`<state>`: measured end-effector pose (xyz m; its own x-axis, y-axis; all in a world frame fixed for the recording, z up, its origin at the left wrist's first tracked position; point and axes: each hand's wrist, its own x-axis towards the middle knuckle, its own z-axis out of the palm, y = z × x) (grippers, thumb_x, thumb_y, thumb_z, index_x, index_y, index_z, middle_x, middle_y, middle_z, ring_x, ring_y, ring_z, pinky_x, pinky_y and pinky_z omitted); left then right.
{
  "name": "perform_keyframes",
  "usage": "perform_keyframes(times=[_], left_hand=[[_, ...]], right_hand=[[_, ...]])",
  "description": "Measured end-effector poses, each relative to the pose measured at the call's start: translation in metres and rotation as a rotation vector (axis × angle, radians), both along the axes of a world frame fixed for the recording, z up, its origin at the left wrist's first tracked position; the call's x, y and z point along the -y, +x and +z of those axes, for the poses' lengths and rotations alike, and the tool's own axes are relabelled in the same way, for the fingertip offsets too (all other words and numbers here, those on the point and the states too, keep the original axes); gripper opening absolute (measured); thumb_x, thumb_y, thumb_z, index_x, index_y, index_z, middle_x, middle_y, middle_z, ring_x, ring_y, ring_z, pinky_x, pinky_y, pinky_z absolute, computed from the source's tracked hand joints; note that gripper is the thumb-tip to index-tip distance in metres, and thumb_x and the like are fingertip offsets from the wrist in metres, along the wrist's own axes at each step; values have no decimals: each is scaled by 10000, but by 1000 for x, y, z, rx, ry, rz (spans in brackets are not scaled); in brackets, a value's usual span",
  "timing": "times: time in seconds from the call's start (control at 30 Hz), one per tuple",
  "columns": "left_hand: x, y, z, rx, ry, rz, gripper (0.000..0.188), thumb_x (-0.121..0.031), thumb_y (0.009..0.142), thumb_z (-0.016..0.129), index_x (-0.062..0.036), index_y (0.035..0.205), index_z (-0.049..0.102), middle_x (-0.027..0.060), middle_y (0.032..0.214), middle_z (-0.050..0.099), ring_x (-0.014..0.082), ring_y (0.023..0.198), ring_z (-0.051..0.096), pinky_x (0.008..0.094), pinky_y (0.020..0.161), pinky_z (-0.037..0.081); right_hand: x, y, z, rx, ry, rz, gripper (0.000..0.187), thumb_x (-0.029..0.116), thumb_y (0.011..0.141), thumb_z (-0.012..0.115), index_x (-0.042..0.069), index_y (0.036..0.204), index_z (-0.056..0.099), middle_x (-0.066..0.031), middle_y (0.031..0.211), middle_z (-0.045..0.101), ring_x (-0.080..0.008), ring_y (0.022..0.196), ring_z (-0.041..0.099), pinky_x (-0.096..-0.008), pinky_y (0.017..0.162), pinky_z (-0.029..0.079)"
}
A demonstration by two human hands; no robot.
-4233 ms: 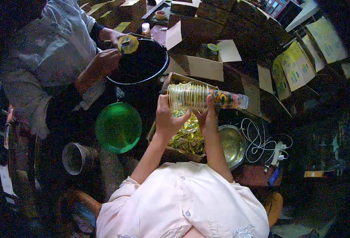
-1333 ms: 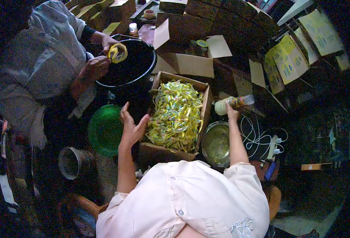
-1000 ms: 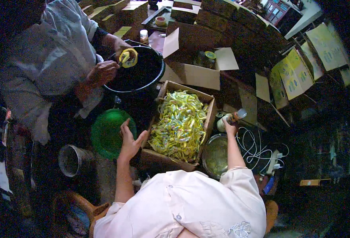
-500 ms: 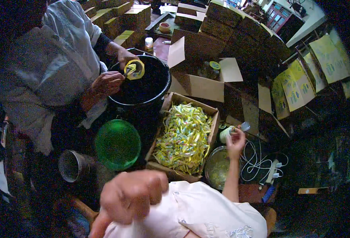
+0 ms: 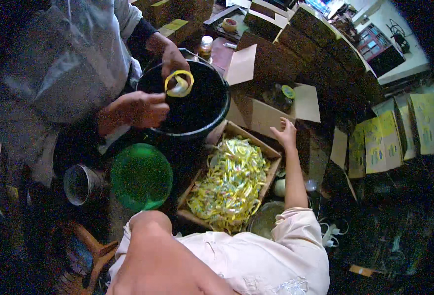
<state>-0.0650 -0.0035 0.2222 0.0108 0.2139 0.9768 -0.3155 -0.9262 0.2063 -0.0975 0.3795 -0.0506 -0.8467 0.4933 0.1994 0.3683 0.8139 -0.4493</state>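
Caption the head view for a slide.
Open right hand near a carton of yellow strips, with a co-worker beside a black bucket.

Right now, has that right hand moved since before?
Yes, the right hand has gone forward, from beside the yellow-strip box to past its far right corner.

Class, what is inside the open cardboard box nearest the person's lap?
Shiny yellow strips, heaped up, fill the cardboard box. Its bottom and anything under the top layer are covered.
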Motion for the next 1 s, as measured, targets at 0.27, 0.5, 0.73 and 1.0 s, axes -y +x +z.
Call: perform_keyframes(times=[0.27, 0.5, 0.73, 1.0], left_hand=[[-6, -31, -150, 563, -526, 378, 625, -707, 666, 463, -91, 762, 420, 22, 691, 323, 148, 621, 319, 281, 550, 256], [10, -34, -209, 1023, -884, 510, 631, -653, 659, 534, -85, 881, 373, 31, 767, 341, 165, 711, 335, 300, 631, 296], [10, -38, -218, 1131, -848, 573, 603, -628, 679, 527, -84, 897, 386, 28, 746, 340, 160, 686, 332, 293, 621, 292], [12, -32, -216, 1064, -862, 564, 590, -610, 671, 548, -87, 895, 390, 26, 762, 339, 150, 678, 325, 284, 593, 289]], right_hand=[[-105, -72, -55, -177, -91, -354, 506, 314, 611, 713, 1, 981, 567, -119, 814, 612, -224, 770, 595, -339, 714, 476], [-167, -119, -100, -44, 257, -478, 453, 348, 568, 740, 12, 836, 597, -199, 818, 598, -348, 802, 571, -437, 695, 457], [-148, -125, -95, 22, 89, -450, 407, 325, 559, 753, 0, 745, 596, -188, 752, 606, -353, 710, 582, -423, 637, 467], [-120, -108, -41, -94, 90, -378, 424, 406, 507, 762, 46, 696, 645, -144, 709, 624, -264, 667, 603, -358, 623, 475]])
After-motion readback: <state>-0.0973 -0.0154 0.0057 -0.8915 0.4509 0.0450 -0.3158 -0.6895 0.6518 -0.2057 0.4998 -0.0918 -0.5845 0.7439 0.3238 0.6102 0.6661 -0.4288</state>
